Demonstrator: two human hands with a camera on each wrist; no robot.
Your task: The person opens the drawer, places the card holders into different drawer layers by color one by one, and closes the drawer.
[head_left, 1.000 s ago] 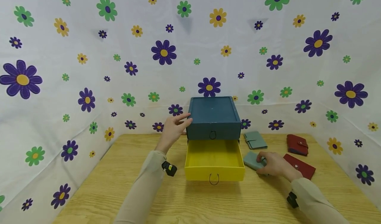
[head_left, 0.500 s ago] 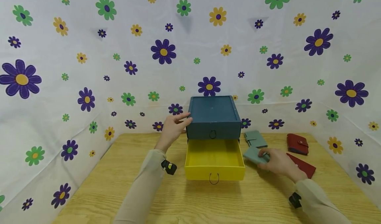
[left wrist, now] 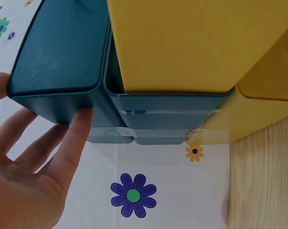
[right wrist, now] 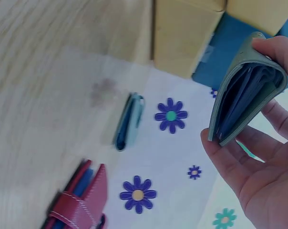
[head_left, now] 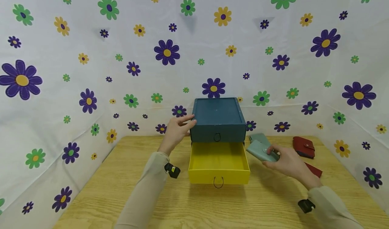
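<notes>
My right hand (head_left: 287, 163) pinches a light green wallet (head_left: 259, 150) above the table, right of the yellow drawer. In the right wrist view the wallet (right wrist: 225, 102) is folded, its dark inside pockets facing the camera. My left hand (head_left: 176, 132) touches the left side of the blue drawer box (head_left: 217, 111); in the left wrist view its fingers (left wrist: 72, 148) lie extended against the blue wall. Below the blue front, the yellow drawer (head_left: 218, 177) is pulled out, with nothing inside its visible part. A second green wallet (head_left: 260, 138) lies behind the held one, partly covered by it.
A red wallet with a snap strap (head_left: 304, 147) lies at the back right of the wooden table (head_left: 212, 208). Nearer, a flat red wallet (head_left: 314, 170) is partly hidden behind my right hand. A flower-printed white cloth (head_left: 194, 75) stands behind and at both sides.
My right hand has lifted the green wallet off the table, tilting it and moving it slightly up and back. The left hand stays against the blue box.
</notes>
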